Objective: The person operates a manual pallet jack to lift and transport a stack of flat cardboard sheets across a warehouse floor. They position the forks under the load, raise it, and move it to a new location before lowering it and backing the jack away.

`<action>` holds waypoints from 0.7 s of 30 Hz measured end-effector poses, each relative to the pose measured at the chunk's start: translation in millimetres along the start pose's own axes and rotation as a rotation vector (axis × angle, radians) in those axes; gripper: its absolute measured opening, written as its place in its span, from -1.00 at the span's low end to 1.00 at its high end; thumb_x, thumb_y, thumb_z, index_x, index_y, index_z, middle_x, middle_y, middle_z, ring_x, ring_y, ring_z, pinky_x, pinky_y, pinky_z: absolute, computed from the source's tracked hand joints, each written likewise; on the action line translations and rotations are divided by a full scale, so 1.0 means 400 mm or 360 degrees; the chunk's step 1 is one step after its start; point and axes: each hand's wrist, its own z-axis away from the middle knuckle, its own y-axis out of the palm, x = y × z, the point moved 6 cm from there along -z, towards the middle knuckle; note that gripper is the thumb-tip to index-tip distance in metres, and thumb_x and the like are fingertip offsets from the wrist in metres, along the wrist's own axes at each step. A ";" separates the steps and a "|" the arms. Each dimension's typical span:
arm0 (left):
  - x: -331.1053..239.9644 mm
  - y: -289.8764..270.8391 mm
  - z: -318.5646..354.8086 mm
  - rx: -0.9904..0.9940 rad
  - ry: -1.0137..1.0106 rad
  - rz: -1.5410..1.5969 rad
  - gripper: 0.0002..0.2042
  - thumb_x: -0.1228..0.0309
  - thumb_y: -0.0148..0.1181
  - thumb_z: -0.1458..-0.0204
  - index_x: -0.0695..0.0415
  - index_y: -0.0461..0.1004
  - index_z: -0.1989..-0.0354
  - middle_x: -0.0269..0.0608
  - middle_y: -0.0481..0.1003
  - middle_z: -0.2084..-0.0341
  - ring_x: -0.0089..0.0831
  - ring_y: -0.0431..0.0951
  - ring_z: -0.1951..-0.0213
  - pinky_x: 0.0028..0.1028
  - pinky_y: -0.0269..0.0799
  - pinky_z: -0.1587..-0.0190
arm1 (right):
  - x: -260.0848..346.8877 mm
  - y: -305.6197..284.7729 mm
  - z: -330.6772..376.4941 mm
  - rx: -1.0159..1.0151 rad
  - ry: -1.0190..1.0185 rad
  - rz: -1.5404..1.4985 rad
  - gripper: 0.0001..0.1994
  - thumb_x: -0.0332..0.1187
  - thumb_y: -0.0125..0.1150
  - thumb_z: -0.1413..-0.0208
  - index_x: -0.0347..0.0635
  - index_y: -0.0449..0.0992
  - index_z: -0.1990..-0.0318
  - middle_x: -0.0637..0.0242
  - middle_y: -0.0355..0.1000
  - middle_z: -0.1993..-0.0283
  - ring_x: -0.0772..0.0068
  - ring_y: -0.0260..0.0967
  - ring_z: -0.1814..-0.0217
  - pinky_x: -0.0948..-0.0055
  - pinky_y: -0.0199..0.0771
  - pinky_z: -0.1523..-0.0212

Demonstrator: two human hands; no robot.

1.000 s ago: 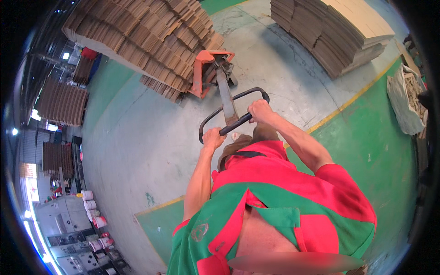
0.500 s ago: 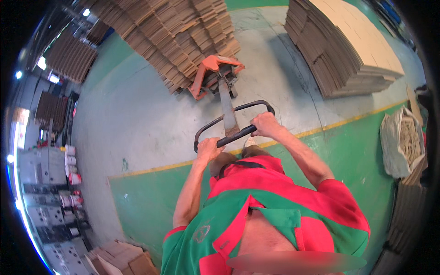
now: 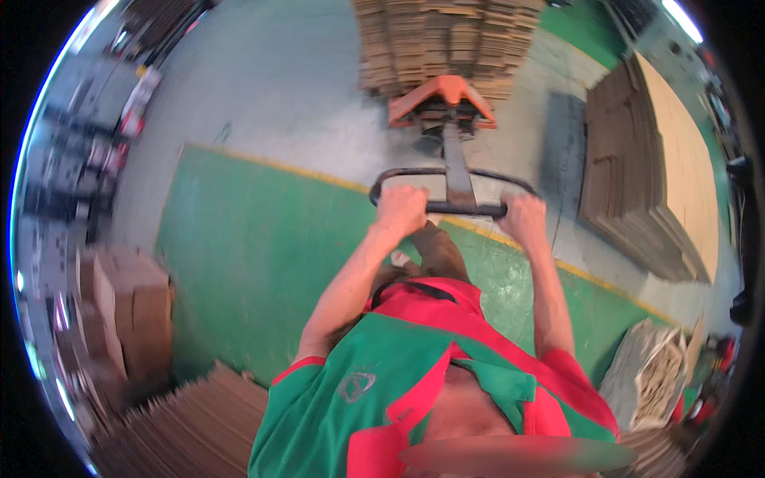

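Both arms reach forward to the black loop handle (image 3: 478, 209) of an orange pallet jack (image 3: 450, 92). My left hand (image 3: 402, 209) is wrapped round the left end of the near bar. Round the right end of that bar my right hand (image 3: 523, 217) is closed. A grey steel shaft (image 3: 457, 159) runs from the loop to the orange base. Directly beyond the base rises a tall stack of flat brown cardboard (image 3: 446, 40); the jack's forks are hidden beneath it.
Another cardboard stack (image 3: 637, 167) stands at right. A white woven sack (image 3: 629, 374) of scraps lies lower right. Brown boxes (image 3: 131, 311) and cardboard sheets (image 3: 187, 422) are at lower left. Machinery (image 3: 52, 175) lines the left side. A yellow line (image 3: 295, 174) divides green floor from grey.
The view has turned, so the jack and its stack now lie straight ahead. The boxes and sheets at lower left show more. Both hands keep their hold on the handle.
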 end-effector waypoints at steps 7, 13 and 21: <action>-0.080 0.195 0.354 -0.0201 -0.0059 0.0066 -0.92 0.44 0.29 0.19 0.13 0.63 0.50 0.02 0.63 0.49 -0.02 0.70 0.33 -0.08 0.55 0.30 | 0.109 0.056 0.361 0.0129 -0.0164 0.0034 -0.70 -0.09 0.51 0.10 -0.09 0.66 0.33 0.01 0.58 0.43 -0.11 0.59 0.31 0.00 0.55 0.25; -0.216 0.200 0.360 -0.0429 -0.0108 0.0132 -0.91 0.42 0.29 0.20 0.14 0.65 0.51 -0.01 0.63 0.52 -0.04 0.70 0.36 -0.12 0.56 0.33 | 0.014 0.018 0.390 0.0164 -0.0191 0.0054 -0.64 -0.04 0.53 0.06 -0.13 0.65 0.28 -0.08 0.58 0.35 -0.20 0.57 0.23 -0.05 0.51 0.23; -0.396 0.279 0.482 -0.0480 -0.0240 0.0184 -0.89 0.42 0.33 0.21 0.11 0.68 0.47 -0.10 0.66 0.47 -0.11 0.71 0.31 -0.16 0.60 0.28 | -0.070 0.028 0.550 0.0359 -0.0295 0.0158 -0.59 0.01 0.52 0.05 -0.11 0.65 0.21 -0.10 0.58 0.30 -0.24 0.56 0.17 -0.06 0.50 0.20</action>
